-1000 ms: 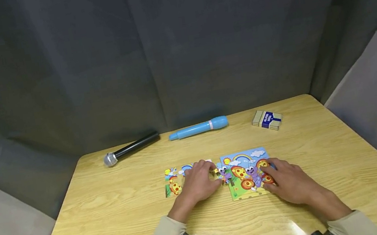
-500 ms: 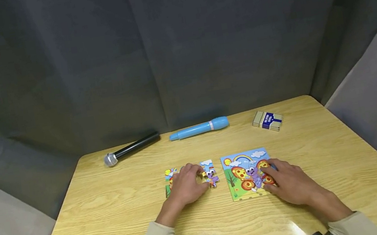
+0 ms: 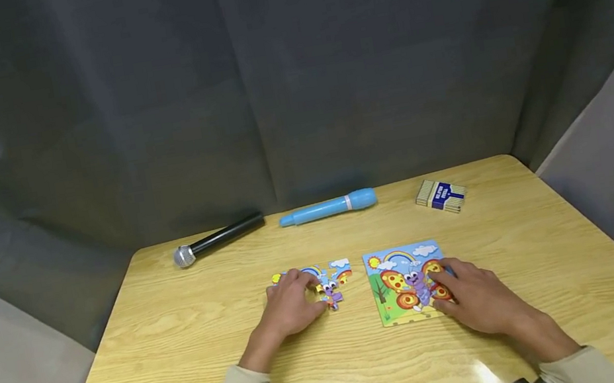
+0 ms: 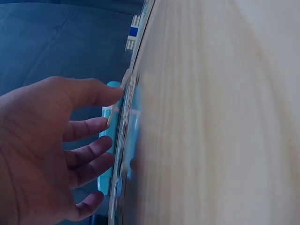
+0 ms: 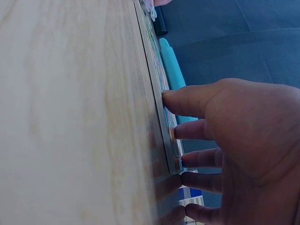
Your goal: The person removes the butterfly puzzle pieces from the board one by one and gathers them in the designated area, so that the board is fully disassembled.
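Note:
In the head view my left hand [image 3: 289,306] pinches a jigsaw piece [image 3: 331,295] showing a purple butterfly face, between thumb and index finger. Its thin edge shows by the thumb in the left wrist view. Several other jigsaw pieces [image 3: 340,266] with rainbow and cloud lie behind and under that hand, partly hidden. To the right lies a square butterfly picture board [image 3: 391,304]. My right hand [image 3: 476,296] rests its thumb and fingertips on the board's right side, covering part of a wing; in the right wrist view the fingers [image 5: 194,131] reach down to its face.
Along the back edge of the wooden table [image 3: 188,357] lie a black microphone [image 3: 221,238] with a silver head and a blue microphone-shaped stick [image 3: 327,207]. At the back right is a bundle of pale sticks [image 3: 442,195] in a blue band. A dark curtain [image 3: 290,87] hangs behind.
My left hand has drawn the butterfly-face piece leftward, away from the board and in front of the other pieces. The right hand has stayed in place on the board.

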Available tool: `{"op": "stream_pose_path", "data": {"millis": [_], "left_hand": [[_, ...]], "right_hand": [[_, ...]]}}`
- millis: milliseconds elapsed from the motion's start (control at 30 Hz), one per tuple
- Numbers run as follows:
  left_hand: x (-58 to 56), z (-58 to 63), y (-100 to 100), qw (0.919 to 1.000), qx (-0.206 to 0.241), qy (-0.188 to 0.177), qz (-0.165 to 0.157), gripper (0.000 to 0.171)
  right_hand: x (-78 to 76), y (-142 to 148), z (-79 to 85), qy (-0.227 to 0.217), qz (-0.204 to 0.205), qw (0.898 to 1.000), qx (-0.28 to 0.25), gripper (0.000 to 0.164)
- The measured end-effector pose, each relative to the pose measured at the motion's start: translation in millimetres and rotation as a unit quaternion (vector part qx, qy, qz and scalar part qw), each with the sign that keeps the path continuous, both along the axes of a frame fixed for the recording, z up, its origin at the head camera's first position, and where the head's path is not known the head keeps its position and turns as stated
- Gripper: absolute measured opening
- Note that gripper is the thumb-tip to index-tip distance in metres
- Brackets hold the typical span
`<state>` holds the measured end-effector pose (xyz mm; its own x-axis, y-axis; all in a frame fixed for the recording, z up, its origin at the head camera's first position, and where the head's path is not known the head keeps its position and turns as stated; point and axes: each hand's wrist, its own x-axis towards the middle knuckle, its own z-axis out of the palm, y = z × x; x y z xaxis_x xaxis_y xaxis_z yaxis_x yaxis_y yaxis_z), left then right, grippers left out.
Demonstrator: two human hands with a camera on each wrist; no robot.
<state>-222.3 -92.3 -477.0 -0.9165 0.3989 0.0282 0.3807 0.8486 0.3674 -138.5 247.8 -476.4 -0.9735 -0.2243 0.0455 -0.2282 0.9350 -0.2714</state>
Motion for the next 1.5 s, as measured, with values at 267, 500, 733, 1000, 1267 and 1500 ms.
{"op": "stream_pose_path", "data": {"millis": [267, 500, 733, 1000, 1267, 1500], "left_hand": [[0.0, 0.8, -16.2, 0.9998, -0.001, -0.019, 0.003, 0.041], [0.8, 0.3, -22.5, 0.9996, -0.004, -0.029, 0.001, 0.039], [1.1, 0.4, -23.8, 0.9993, 0.002, -0.037, 0.003, 0.038], [0.2, 2.3, -22.8, 0.9995, 0.002, -0.030, 0.004, 0.046], [1.4, 4.0, -13.3, 0.9992, 0.035, -0.017, 0.000, 0.059], [4.0, 5.8, -0.4, 0.9987, 0.048, -0.008, -0.016, 0.061]], "right_hand": [[0.2, 1.2, -1.4, -0.001, 0.000, 1.000, 0.000, 0.052], [0.3, 2.6, -4.3, 0.002, 0.002, 1.000, -0.003, 0.052], [0.1, 2.4, -3.4, 0.006, 0.003, 1.000, 0.002, 0.052], [-0.6, 3.1, -1.6, 0.004, 0.003, 1.000, 0.002, 0.052], [-0.2, 2.5, -2.6, -0.003, 0.001, 1.000, 0.003, 0.053], [-1.3, 1.8, -2.1, 0.001, 0.002, 1.000, -0.003, 0.053]]}}
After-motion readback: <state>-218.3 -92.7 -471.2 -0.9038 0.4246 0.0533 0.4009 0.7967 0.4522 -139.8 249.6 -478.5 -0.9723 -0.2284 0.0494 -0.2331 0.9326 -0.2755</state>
